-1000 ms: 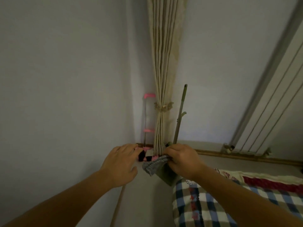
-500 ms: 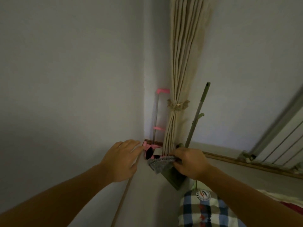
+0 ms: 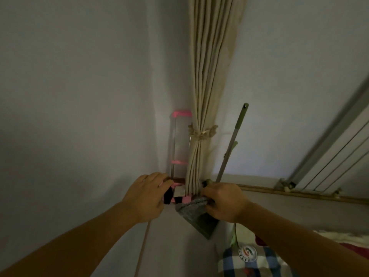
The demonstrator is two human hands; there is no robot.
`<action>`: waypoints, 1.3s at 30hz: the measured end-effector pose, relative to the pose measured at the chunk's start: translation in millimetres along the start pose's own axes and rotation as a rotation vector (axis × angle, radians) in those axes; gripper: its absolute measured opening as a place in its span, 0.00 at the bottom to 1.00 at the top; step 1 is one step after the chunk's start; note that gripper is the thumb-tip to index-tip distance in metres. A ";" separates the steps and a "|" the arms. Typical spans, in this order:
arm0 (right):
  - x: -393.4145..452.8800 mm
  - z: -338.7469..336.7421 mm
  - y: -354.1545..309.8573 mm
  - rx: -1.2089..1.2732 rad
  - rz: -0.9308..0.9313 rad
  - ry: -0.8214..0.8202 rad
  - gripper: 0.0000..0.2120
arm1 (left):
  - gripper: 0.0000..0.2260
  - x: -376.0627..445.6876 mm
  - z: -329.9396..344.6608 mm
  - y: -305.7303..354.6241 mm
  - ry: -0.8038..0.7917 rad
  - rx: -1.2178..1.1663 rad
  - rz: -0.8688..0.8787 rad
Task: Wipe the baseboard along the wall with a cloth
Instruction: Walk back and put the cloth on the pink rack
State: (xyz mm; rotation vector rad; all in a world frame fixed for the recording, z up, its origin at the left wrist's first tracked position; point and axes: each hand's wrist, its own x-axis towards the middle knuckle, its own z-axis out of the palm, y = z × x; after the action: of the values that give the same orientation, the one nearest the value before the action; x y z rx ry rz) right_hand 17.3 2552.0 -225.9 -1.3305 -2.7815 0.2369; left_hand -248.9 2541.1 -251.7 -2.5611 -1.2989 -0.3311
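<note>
A brown wooden baseboard runs along the foot of the right wall into the corner. Another strip of baseboard follows the left wall toward me. My right hand grips a grey cloth low in the corner, beside the foot of the curtain. My left hand reaches toward the corner, fingers loosely extended and touching the pink and black base of a rack. Whether the cloth touches the baseboard is hidden.
A tied beige curtain hangs in the corner. A pink-trimmed rack stands behind it. A mop handle leans on the right wall, its flat head under my right hand. A checked blanket lies at the bottom right.
The view swung left and closer to the corner. Both hands stayed low in the corner; the left hand moved forward onto the rack's base, and the right still holds the cloth.
</note>
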 end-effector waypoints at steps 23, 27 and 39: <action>91.6 75.4 117.9 -0.066 0.016 0.191 0.18 | 0.39 101.2 102.3 -63.3 -0.091 -0.164 -0.033; 115.3 73.7 151.0 -0.061 -0.024 0.171 0.18 | 0.40 124.5 114.8 -70.5 -0.098 -0.130 -0.092; 198.8 88.0 223.9 0.010 -0.172 0.048 0.15 | 0.35 166.6 153.5 -92.1 -0.183 -0.025 -0.348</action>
State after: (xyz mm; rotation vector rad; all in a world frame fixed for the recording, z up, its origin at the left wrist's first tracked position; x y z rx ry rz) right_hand 55.0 2834.7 -352.6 -1.0712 -2.8285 0.2069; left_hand -214.1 2768.9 -333.7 -2.4245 -1.8231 -0.1786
